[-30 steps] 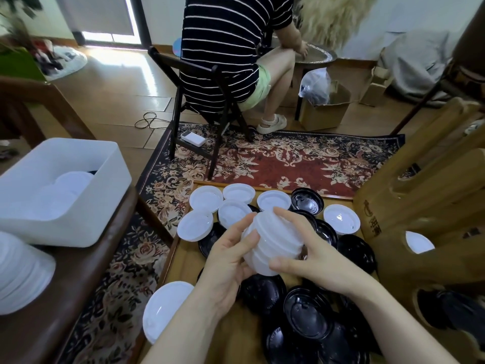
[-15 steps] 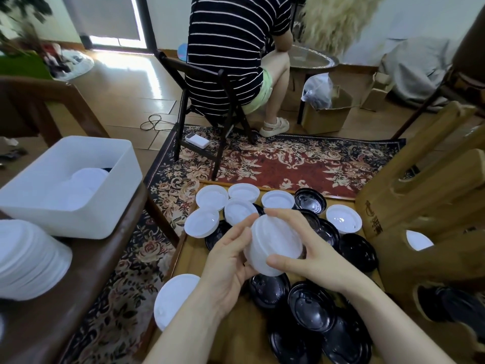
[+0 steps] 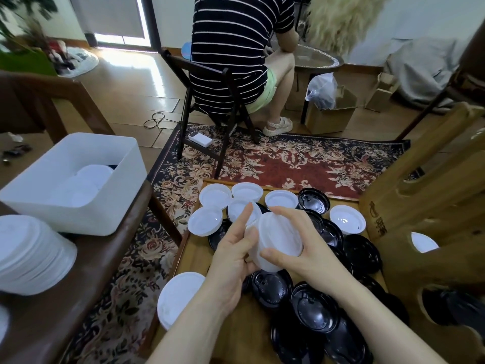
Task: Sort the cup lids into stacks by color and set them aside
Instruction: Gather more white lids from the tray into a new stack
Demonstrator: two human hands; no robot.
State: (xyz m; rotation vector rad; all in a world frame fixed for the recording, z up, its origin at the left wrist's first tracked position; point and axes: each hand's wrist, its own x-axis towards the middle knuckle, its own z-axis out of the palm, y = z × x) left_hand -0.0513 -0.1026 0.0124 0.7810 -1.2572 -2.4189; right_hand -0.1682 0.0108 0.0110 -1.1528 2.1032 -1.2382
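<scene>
Both hands hold a short stack of white lids (image 3: pixel 278 239) above the low wooden table (image 3: pixel 199 261). My left hand (image 3: pixel 233 256) cups its left side with the index finger raised. My right hand (image 3: pixel 301 245) wraps its right side, thumb underneath. Several loose white lids (image 3: pixel 215 195) lie at the table's far edge, one more (image 3: pixel 347 219) at the right and one (image 3: pixel 178 298) hanging over the near left edge. Several black lids (image 3: pixel 312 308) spread over the middle and right of the table.
A tall stack of white lids (image 3: pixel 29 253) and a white bin (image 3: pixel 78 185) holding white lids rest on the dark bench (image 3: pixel 78 285) at left. A wooden rack (image 3: pixel 430 227) stands at right. A person sits on a folding chair (image 3: pixel 210 109) beyond the patterned rug (image 3: pixel 288 158).
The white stack has tilted so its flat face turns toward the right. My left index finger has lifted off it. The camera has shifted slightly.
</scene>
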